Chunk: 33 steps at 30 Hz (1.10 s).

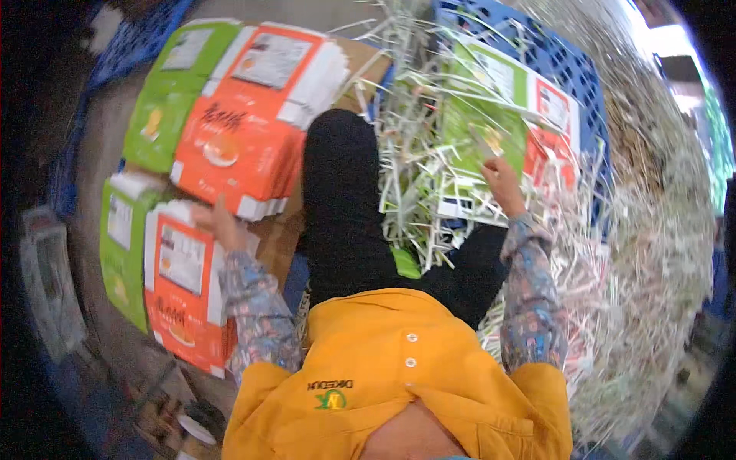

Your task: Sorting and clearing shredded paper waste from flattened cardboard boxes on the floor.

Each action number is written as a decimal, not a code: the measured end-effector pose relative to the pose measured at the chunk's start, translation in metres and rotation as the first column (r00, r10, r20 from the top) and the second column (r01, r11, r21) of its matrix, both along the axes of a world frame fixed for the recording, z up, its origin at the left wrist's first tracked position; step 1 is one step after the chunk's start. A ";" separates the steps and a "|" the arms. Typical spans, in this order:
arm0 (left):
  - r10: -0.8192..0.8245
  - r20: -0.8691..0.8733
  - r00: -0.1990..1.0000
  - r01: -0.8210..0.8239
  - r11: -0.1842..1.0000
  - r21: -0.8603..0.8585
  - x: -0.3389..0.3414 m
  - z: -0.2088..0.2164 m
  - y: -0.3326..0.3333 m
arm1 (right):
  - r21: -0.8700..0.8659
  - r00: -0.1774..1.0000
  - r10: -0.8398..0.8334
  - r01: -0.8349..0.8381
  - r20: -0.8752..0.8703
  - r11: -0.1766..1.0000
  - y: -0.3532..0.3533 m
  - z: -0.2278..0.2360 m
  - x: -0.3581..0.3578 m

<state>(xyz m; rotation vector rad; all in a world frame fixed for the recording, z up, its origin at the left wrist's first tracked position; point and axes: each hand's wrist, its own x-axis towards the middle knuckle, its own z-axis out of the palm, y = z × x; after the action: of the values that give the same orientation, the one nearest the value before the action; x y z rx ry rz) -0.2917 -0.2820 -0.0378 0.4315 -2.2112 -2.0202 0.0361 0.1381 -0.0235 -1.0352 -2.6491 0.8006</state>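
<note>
From my remote seat I see print on several things. The upper orange stack (pixel 249 165) carries one row of large dark brush-type chars., w/ small white print near the fruit pic. Its pale panel (pixel 272 60) has tiny lines, too blurred for me to read. The lower orange stack (pixel 180 264) shows the same type of dark chars., also w/ a panel of tiny print. Upper green stack (pixel 169 96) and lower green stack (pixel 123 249) have similar panels, approx. same blur. The yellow shirt (pixel 391 337) bears one short word in dark caps, upside down, beside a green-yellow emblem (pixel 331 399).
</note>
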 end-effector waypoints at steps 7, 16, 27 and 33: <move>-0.320 -0.234 0.918 0.210 0.893 -0.398 0.032 0.054 0.075 | 0.282 0.996 -0.084 0.070 0.038 0.957 0.032 -0.023 -0.009; -0.795 -0.268 0.543 0.387 0.521 -0.761 0.097 0.095 0.179 | 0.532 0.953 -0.080 -0.092 0.292 0.842 0.134 -0.028 -0.085; -0.808 -0.189 0.557 0.463 0.492 -0.737 0.101 0.107 0.199 | 0.171 0.776 -0.372 0.332 0.509 0.928 0.180 -0.108 0.025; -0.821 -0.231 0.522 0.458 0.498 -0.736 0.107 0.108 0.202 | 0.094 0.816 0.200 -0.296 0.542 0.951 0.044 -0.082 0.065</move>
<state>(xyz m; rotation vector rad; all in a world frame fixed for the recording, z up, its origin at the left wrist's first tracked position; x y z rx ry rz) -0.1846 -0.0803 0.0707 -1.1709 -2.5722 -1.1626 0.1015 0.1822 -0.1059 -0.9826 -3.3050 0.3328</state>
